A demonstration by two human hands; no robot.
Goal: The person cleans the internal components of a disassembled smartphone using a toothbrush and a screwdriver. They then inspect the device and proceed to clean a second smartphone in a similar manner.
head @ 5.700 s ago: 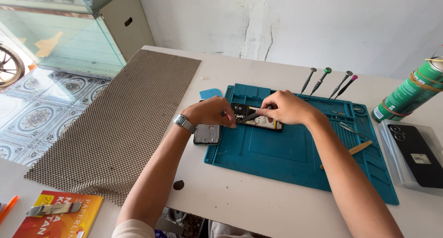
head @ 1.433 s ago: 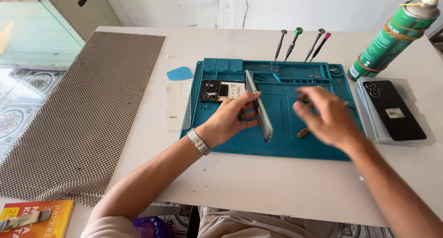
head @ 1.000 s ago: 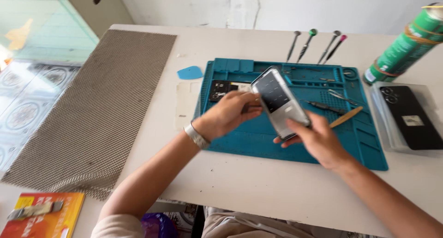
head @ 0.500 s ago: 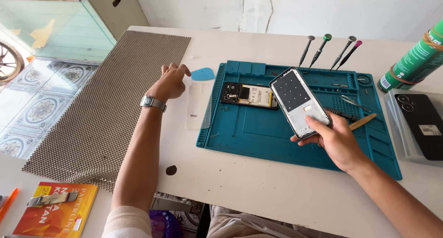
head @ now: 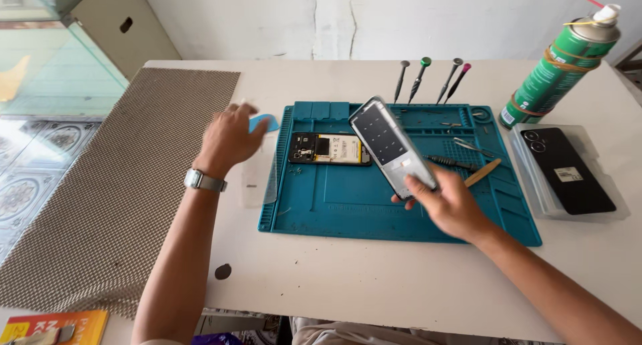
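My right hand (head: 447, 199) holds a grey phone panel (head: 391, 144) tilted above the teal work mat (head: 348, 204), inner side up. The opened phone body (head: 329, 148), with its board and battery showing, lies flat on the mat's upper left. My left hand (head: 229, 136), with a wristwatch, hovers blurred over the white table left of the mat, fingers spread, at a blue pick (head: 263, 124). A clear plastic sheet (head: 259, 174) lies beside the mat's left edge.
Several screwdrivers (head: 428, 79) stand along the mat's far edge. Tweezers (head: 471, 145), a dark tool (head: 451, 162) and a wooden stick (head: 483, 172) lie at the mat's right. A green spray can (head: 558, 67) and a black phone back (head: 567, 170) sit right. A mesh mat (head: 114, 178) covers the left.
The panel was lifted off the phone body and my right hand now carries it alone. My left hand let go and moved left off the mat toward the blue pick.
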